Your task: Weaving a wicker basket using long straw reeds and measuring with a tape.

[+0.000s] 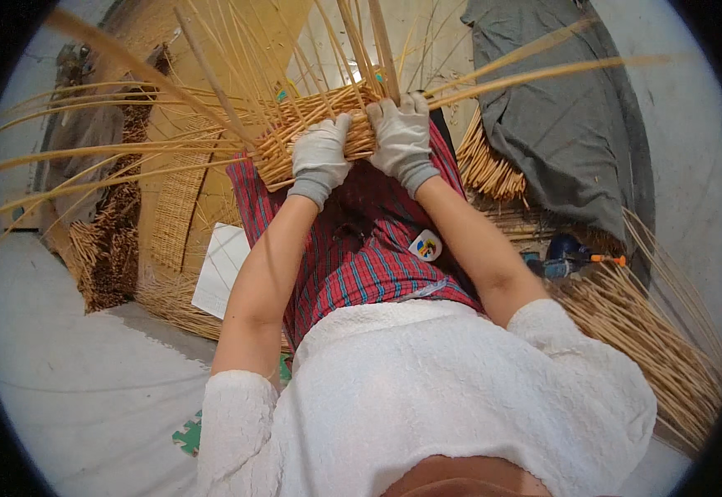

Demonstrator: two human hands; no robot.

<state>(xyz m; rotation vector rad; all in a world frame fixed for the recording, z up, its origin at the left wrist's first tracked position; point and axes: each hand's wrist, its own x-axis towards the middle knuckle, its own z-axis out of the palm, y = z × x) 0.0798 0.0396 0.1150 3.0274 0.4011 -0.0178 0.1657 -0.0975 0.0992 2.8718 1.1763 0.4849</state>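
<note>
A partly woven wicker basket piece (274, 161) rests over my lap on red plaid cloth (353, 257), with long pale rods and stakes (154, 79) fanning out from it to both sides and upward. My left hand (320, 156), in a white knit glove, is closed on the front of the weave near its middle. My right hand (398, 141), gloved likewise, grips the weave's right end beside an upright stake (383, 50), its fingers curled over the top. The parts of the piece under my fingers are hidden.
Flat woven panels (180, 199) and stacked dark sticks (96, 265) lie at left, beside a white board (219, 269). At right are a grey cloth (547, 124) over cane bundles (493, 166), blue tools with an orange handle (568, 257), and a long rod bundle (651, 356).
</note>
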